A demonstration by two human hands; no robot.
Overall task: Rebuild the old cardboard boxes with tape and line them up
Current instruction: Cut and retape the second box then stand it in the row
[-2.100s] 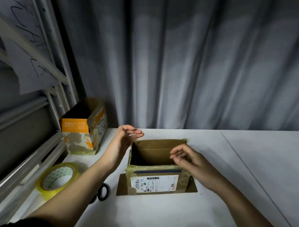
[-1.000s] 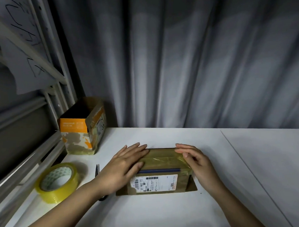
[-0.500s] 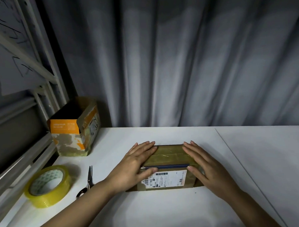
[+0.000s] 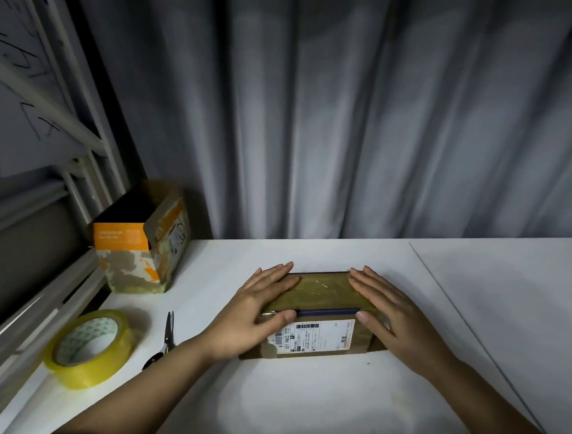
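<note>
A small brown cardboard box (image 4: 317,294) with a white shipping label on its front lies on the white table, its top flaps folded down. My left hand (image 4: 253,313) lies flat on the box's left end, fingers straight, thumb on the front edge. My right hand (image 4: 390,314) presses flat on the right end in the same way. A roll of yellowish clear tape (image 4: 89,348) lies at the table's left. Black-handled scissors (image 4: 164,340) lie between the tape and my left forearm. An orange and brown box (image 4: 141,238) stands open-topped at the back left.
The white table (image 4: 319,405) runs to a grey curtain (image 4: 339,116) at the back. A second tabletop (image 4: 517,298) adjoins on the right across a seam. A metal rack frame (image 4: 78,134) with hanging paper lines the left side.
The box stood open with both hands at its rim. The flaps have since been folded down, and both hands now press flat on the closed top. The camera has shifted slightly left.
</note>
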